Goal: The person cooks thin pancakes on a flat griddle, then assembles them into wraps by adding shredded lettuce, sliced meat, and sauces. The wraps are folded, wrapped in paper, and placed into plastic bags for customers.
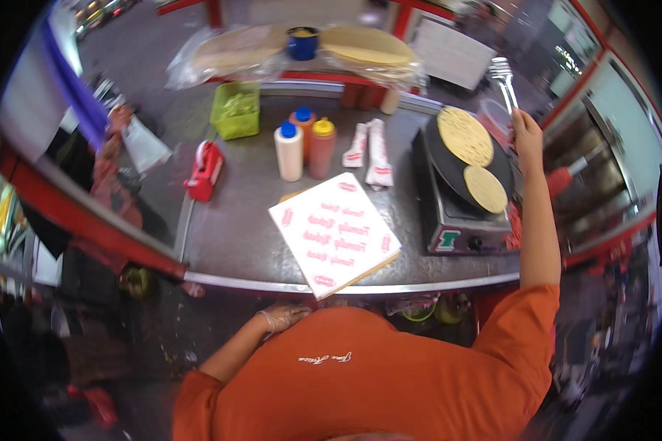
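My right hand (528, 140) is raised beside the griddle's far right edge. It is closed around the handle of metal tongs (502, 77), whose tips point up and away. Two flatbreads lie on the round black griddle (443, 162): a larger spotted flatbread (465, 137) at the far side and a smaller pale flatbread (485, 189) nearer me. My left hand (287, 317), in a clear plastic glove, rests against the front of my shirt below the counter edge. Its fingers lie fairly flat and hold nothing visible. Ahead of it is printed white wrapping paper (336, 234).
Squeeze bottles (290, 151) stand mid-counter beside long white paper packets (377, 153). Leftward are a red tape dispenser (204, 170) and a green basket (235, 110) of shredded greens. Bagged flatbread stacks (368, 45) and a blue mug (302, 44) occupy the back shelf. A person (110, 154) stands left.
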The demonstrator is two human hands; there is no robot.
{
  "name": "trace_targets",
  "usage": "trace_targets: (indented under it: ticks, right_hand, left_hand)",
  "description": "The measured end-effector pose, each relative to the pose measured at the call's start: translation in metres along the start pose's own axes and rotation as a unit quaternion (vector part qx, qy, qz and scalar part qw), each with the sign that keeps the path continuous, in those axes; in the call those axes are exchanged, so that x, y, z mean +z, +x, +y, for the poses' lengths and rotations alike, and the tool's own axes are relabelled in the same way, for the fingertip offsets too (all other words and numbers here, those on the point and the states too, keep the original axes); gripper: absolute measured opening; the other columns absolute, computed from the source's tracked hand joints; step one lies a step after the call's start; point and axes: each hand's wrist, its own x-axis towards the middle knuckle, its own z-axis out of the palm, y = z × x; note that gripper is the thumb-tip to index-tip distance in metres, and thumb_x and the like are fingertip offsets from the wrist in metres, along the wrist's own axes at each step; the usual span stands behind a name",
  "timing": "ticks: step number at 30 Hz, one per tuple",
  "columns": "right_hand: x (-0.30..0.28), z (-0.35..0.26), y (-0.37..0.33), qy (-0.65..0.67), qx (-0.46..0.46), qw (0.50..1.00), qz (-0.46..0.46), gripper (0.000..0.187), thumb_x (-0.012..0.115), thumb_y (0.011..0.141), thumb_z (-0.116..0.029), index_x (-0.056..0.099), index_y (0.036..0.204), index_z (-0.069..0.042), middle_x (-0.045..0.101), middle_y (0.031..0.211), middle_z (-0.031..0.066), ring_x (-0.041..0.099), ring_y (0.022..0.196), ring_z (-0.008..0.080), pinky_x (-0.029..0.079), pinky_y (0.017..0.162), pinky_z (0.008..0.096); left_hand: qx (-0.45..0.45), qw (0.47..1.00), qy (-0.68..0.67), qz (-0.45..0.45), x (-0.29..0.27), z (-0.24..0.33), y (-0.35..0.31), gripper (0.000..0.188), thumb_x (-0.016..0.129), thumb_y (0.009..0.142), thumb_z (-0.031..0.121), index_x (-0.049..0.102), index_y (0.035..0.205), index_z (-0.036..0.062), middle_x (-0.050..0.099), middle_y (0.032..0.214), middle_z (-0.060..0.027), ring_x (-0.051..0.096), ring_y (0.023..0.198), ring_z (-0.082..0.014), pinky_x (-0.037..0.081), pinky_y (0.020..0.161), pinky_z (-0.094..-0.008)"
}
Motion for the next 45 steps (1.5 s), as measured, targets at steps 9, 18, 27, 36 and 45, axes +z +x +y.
trace_targets:
  ticks: [9,18,27,36,45]
  right_hand:
    - [-0.052,0.12,-0.011,0.017,0.219,0.956,-0.196,0.012,0.067,0.1,-0.026,0.068,0.099,-0.014,0.06,0.076,-0.0057,0.054,0.06,0.0053,0.044,0.049,0.0199]
    - [-0.041,0.117,-0.043,0.117,0.218,0.969,0.011,0.034,0.074,0.097,-0.038,0.073,0.105,-0.005,0.07,0.084,0.0065,0.062,0.07,0.0185,0.048,0.063,0.0378]
    - [-0.043,0.134,0.005,-0.449,-0.126,0.884,-0.028,0.035,0.073,0.097,-0.031,0.073,0.104,0.004,0.074,0.095,0.0217,0.07,0.085,0.0369,0.053,0.078,0.0486]
    - [-0.012,0.105,-0.074,-0.389,-0.131,0.911,0.039,0.03,0.073,0.096,-0.026,0.073,0.103,0.003,0.074,0.097,0.0269,0.071,0.093,0.0455,0.053,0.081,0.0512]
    - [-0.049,0.119,-0.022,-0.043,0.236,0.97,-0.032,0.031,0.069,0.102,-0.038,0.076,0.104,-0.008,0.062,0.066,0.002,0.051,0.043,0.0096,0.033,0.036,0.0264]
  left_hand:
    - [-0.336,0.915,-0.139,0.173,0.115,-0.173,0.018,0.044,0.06,0.102,0.04,0.07,0.135,0.0128,0.068,0.139,-0.0141,0.066,0.126,-0.0332,0.051,0.106,-0.0454]
    - [-0.491,0.809,-0.231,0.228,0.137,-0.198,-0.069,0.049,0.054,0.104,0.044,0.073,0.131,0.0069,0.07,0.136,-0.0167,0.067,0.125,-0.0361,0.053,0.101,-0.0485]
    - [-0.431,0.845,-0.157,0.275,0.159,-0.233,-0.033,0.054,0.053,0.104,0.05,0.076,0.121,0.0051,0.075,0.122,-0.0192,0.072,0.114,-0.0392,0.056,0.095,-0.0499]
    - [-0.46,0.862,-0.189,0.101,0.105,-0.209,-0.03,0.044,0.052,0.105,0.046,0.074,0.131,0.0171,0.07,0.136,-0.0136,0.064,0.128,-0.0347,0.051,0.107,-0.047]
    - [-0.38,0.9,0.018,0.216,0.077,-0.269,-0.046,0.046,0.048,0.108,0.042,0.071,0.132,0.0103,0.073,0.127,-0.0151,0.071,0.116,-0.0331,0.055,0.098,-0.0457]
